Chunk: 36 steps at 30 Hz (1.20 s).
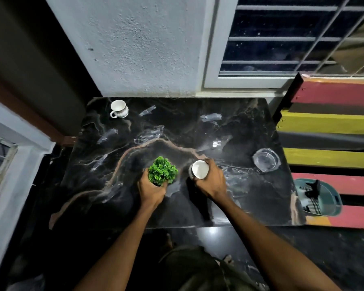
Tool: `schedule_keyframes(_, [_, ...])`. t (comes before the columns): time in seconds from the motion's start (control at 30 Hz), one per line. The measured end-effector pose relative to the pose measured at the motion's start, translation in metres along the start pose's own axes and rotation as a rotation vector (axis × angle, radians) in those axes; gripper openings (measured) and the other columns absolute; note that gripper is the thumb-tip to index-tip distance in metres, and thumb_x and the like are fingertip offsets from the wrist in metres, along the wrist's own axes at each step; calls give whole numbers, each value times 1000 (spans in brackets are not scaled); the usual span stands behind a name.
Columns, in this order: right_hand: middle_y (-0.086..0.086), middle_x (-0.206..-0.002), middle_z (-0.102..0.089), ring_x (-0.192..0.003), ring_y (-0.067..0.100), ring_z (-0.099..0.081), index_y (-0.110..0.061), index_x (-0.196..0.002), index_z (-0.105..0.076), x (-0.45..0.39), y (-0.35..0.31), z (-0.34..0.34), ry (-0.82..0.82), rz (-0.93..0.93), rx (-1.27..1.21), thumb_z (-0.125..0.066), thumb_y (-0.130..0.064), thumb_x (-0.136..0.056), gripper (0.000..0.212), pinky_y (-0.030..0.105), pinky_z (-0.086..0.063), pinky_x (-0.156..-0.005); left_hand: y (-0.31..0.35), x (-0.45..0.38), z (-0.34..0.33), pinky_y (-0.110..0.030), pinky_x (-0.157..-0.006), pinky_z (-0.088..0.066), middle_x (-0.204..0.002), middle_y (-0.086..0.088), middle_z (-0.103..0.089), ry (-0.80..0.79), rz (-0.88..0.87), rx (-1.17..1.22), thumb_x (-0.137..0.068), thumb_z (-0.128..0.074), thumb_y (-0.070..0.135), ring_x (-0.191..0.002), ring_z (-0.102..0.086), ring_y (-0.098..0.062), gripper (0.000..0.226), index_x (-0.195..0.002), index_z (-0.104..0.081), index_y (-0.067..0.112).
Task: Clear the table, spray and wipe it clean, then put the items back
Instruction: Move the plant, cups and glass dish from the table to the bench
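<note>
Both forearms reach in from the near edge over the dark marbled table (250, 196). Left hand (152, 191) is curled round the base of a small potted plant (162, 170), whose pot is largely hidden under the fingers; green foliage stands upright above the grip. Right hand (210, 181) is wrapped round a white cup (199, 169), mouth tilted toward the camera, the cup at or just above the surface; contact with the table cannot be confirmed. Plant and cup sit close together in the near centre of the table. Remaining on the surface: a white mug (119, 109) with handle at the far left corner and a clear glass dish (266, 160) at the right edge, well apart from both hands. Pale glints across the top cannot be told as plastic film, moisture or reflection. A striped bench (332, 122) stands just right of the table, with a slipper (317, 198) on it. Judgement: whether this is clearing or returning cannot be settled from this view; both items are in hand either way. Recommended practice: keep the plant upright, support it low at the pot rather than by the leaves, level the cup before moving it, and lift both clear rather than sliding them across the polished top.
</note>
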State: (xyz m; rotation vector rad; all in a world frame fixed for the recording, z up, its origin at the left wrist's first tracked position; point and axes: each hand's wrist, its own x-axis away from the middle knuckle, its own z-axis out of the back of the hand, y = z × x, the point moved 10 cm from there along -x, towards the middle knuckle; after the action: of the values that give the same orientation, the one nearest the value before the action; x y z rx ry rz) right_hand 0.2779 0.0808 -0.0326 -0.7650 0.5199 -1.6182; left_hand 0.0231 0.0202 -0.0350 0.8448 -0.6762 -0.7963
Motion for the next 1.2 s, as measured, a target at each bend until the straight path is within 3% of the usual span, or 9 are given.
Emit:
schedule_keyframes(0.1, [4,-112,-72,-103,29,-67,-27,-121,-56,1,27,48,32,7,-45,-79,-51,-75,57,31,-50,-79,35,32,-43,-23,-81,-46,-100,3,-65,-10,-22,58,-65,-85,-1,-91,-63,-15,55,-116,-66,9])
schedule_keyframes(0.3, [6,-111,-72,-103,30,-66,-25,-118,-58,-7,86,157,116,65,-61,-81,-47,-75,53,32,-50,-80,87,89,-145,-35,-86,-56,-97,1,-70,-58,-33,134,-63,-85,1,-90,-67,-18,55,-102,-59,29])
schedule_keyframes(0.4, [0,-106,-72,-97,26,-68,-29,-114,-58,-15,119,210,191,59,-83,-82,-47,-74,51,29,-51,-78,117,114,-194,-28,-84,-53,-98,4,-68,-100,-57,130,-65,-86,3,-89,-66,-16,55,-113,-64,18])
schedule_keyframes(0.5, [-2,-106,-71,-95,25,-67,-31,-114,-58,-30,148,249,242,48,-85,-83,-45,-72,50,29,-50,-75,148,123,-240,-13,-73,-51,-90,7,-66,-187,-99,135,-66,-86,1,-84,-65,-16,50,-105,-61,20])
schedule_keyframes(0.63, [4,-108,-71,-96,30,-65,-24,-116,-58,-52,195,299,332,-28,-49,-84,-45,-72,55,31,-49,-72,191,122,-303,-27,-81,-54,-92,5,-68,-248,-194,97,-64,-86,13,-88,-67,-18,52,-101,-56,32])
schedule_keyframes(0.77, [2,-109,-70,-96,26,-65,-22,-117,-58,-68,248,343,439,-108,-72,-85,-45,-73,57,25,-43,-73,236,128,-369,-27,-77,-53,-92,2,-70,-309,-299,80,-66,-87,10,-86,-66,-16,44,-99,-61,22])
schedule_keyframes(0.97, [7,-110,-69,-96,27,-64,-18,-120,-56,-111,317,383,412,-187,-70,-87,-41,-73,61,36,-56,-77,261,137,-473,-37,-89,-58,-108,-1,-73,-353,-311,8,-66,-83,34,-100,-69,-19,58,-118,-62,21])
schedule_keyframes(1.1, [9,-112,-68,-100,31,-64,-15,-122,-55,-160,370,391,321,-212,-76,-89,-34,-70,65,41,-58,-80,269,137,-537,-29,-80,-58,-100,-1,-72,-338,-265,13,-65,-85,13,-91,-68,-15,49,-110,-65,16])
schedule_keyframes(1.2, [12,-114,-68,-102,33,-64,-12,-123,-55,-198,404,387,196,-214,-50,-89,-30,-70,65,38,-55,-78,263,132,-571,-9,-69,-50,-89,3,-70,-245,-171,28,-64,-82,2,-79,-63,-4,43,-102,-68,15])
